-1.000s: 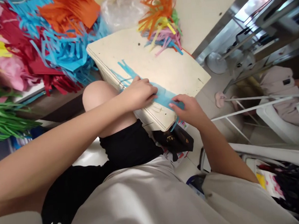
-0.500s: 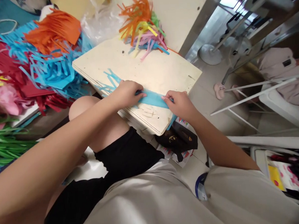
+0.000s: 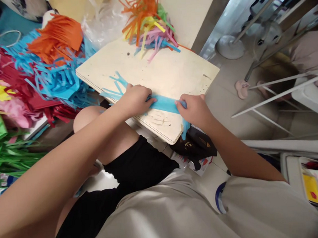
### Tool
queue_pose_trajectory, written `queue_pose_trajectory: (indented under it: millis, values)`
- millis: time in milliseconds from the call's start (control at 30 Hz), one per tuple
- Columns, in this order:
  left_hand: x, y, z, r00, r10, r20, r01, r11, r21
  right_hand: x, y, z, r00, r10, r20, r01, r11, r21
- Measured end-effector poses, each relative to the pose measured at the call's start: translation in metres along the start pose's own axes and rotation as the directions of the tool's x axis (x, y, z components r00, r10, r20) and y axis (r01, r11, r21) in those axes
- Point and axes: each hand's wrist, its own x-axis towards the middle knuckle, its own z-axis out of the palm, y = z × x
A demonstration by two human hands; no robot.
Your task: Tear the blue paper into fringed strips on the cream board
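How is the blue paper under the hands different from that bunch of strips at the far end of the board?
The blue fringed paper is one colour; the bundle of strips mixes orange, yellow, pink, green and blue. The blue paper lies flat, pressed by the left hand and right hand; the bundle lies loose, untouched. Both rest on the wooden board.
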Motion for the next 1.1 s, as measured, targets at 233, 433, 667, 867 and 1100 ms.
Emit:
queue_pose_trajectory:
  millis: [233, 433, 667, 867, 1100]
  values:
    - [0.0, 0.01, -0.006, 0.998, -0.065, 0.017, 0.065, 0.997, 0.031, 0.0, 0.001, 0.005, 1.0, -0.008, -0.014, 0.007, 0.999, -0.036]
    - [-0.001, 0.013, -0.01, 0.995, -0.092, 0.044, 0.091, 0.996, 0.025, 0.001, -0.002, 0.001, 1.0, 0.001, 0.022, 0.0, 0.999, -0.053]
    - [-0.001, 0.028, -0.016, 0.984, -0.151, 0.095, 0.139, 0.983, 0.121, 0.003, -0.011, -0.008, 0.996, 0.061, 0.066, -0.054, 0.993, -0.108]
    - [-0.007, 0.04, -0.01, 0.99, -0.14, 0.02, 0.138, 0.988, 0.067, 0.002, -0.017, -0.02, 0.987, 0.118, 0.107, -0.092, 0.97, -0.223]
    - [0.007, 0.038, 0.007, 0.982, 0.021, -0.185, -0.019, 1.0, 0.012, 0.011, -0.025, -0.028, 0.98, 0.182, 0.082, -0.138, 0.914, -0.381]
